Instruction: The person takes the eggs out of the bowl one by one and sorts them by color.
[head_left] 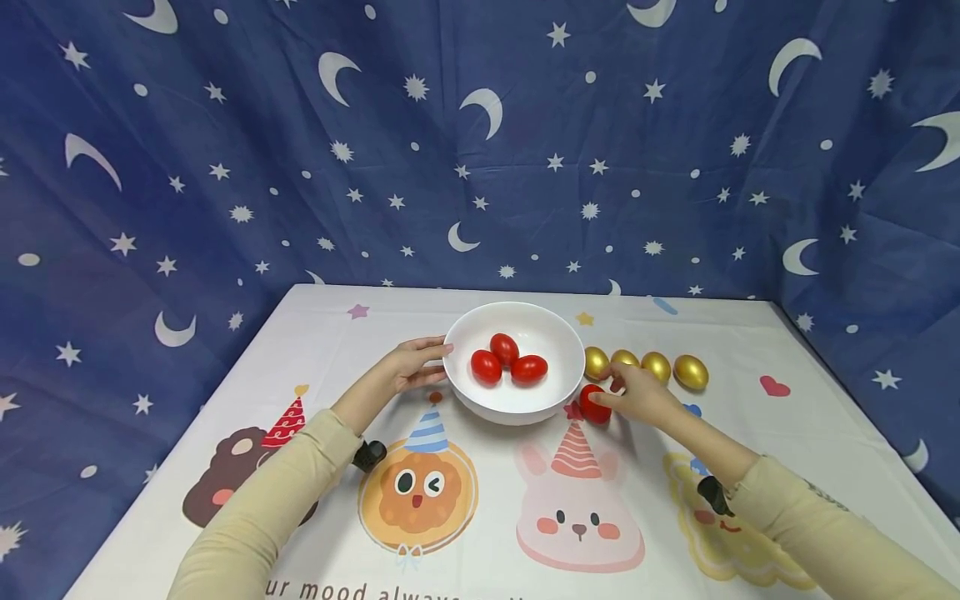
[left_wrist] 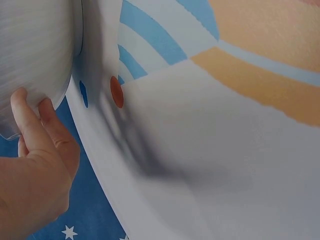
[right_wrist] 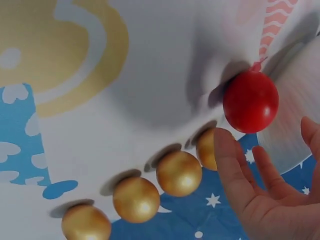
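A white bowl [head_left: 513, 312] stands on the table with three red eggs in it, one being the left red egg [head_left: 486, 367]. My left hand [head_left: 411, 364] rests its fairly straight fingers against the bowl's left side; in the left wrist view these fingertips [left_wrist: 46, 104] touch the outer wall. Right of the bowl, a loose red egg [head_left: 596, 405] lies on the tablecloth. My right hand [head_left: 637, 392] reaches over it, thumb and fingers spread. In the right wrist view a gap shows between the red egg [right_wrist: 250, 102] and the thumb.
Several golden eggs lie in a row behind the right hand, the rightmost golden egg [head_left: 691, 372] farthest from the bowl. A white tablecloth [head_left: 495, 483] with printed cartoon figures covers the table. Behind its far edge hangs a blue curtain [head_left: 480, 167] with moons and stars.
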